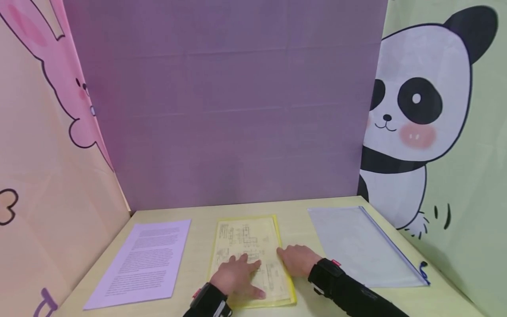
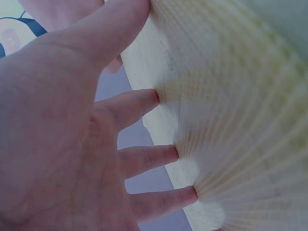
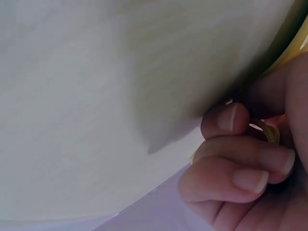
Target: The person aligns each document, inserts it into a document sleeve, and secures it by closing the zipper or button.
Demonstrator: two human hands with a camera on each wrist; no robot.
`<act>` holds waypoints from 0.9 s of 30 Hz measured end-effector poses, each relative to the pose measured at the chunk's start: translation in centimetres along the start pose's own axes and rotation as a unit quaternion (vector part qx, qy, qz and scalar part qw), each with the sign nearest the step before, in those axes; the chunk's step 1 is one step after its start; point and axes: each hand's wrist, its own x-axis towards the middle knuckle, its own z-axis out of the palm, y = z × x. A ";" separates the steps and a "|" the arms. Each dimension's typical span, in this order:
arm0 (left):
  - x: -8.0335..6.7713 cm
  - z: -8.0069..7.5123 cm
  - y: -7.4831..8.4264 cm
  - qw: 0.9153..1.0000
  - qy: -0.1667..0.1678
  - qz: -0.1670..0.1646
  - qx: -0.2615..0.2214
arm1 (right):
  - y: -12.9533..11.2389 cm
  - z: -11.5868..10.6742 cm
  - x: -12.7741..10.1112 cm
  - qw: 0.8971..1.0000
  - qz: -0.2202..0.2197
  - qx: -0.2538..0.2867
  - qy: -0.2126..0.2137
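A yellow-edged zip document pouch (image 1: pixel 233 226) lies flat at the middle of the table, with a printed sheet of diagrams showing through it. My left hand (image 1: pixel 234 276) rests spread on its lower half. In the left wrist view, its straight fingertips (image 2: pixel 153 96) press on the pouch's fine mesh surface (image 2: pixel 240 120). At the pouch's right edge, my right hand (image 1: pixel 299 260) has its fingers curled and pinches the zip pull. A small yellow cord loop (image 3: pixel 270 131) shows between those fingers in the right wrist view; the slider itself is hidden.
Left of the pouch lies a purple sheet (image 1: pixel 146 259) of printed text. A translucent pouch (image 1: pixel 360 246) with a blue zip edge and blue cord (image 1: pixel 424 272) lies on the right. A purple panel (image 1: pixel 237 110) stands behind the table (image 1: pixel 293 209), with printed curtains at both sides.
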 end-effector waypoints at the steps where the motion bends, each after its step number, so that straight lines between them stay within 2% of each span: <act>1: 0.0 0.0 0.0 1.000 0.000 0.001 0.001 | -0.1 0.0 -0.1 1.000 0.000 0.000 0.002; 12: 0.0 0.0 0.0 1.000 0.000 -0.002 0.000 | -0.1 0.0 -0.5 1.000 0.009 0.005 -0.018; 27: 0.0 0.2 -0.2 1.000 0.008 0.011 0.006 | -0.8 -0.4 -1.5 0.999 0.015 0.019 -0.044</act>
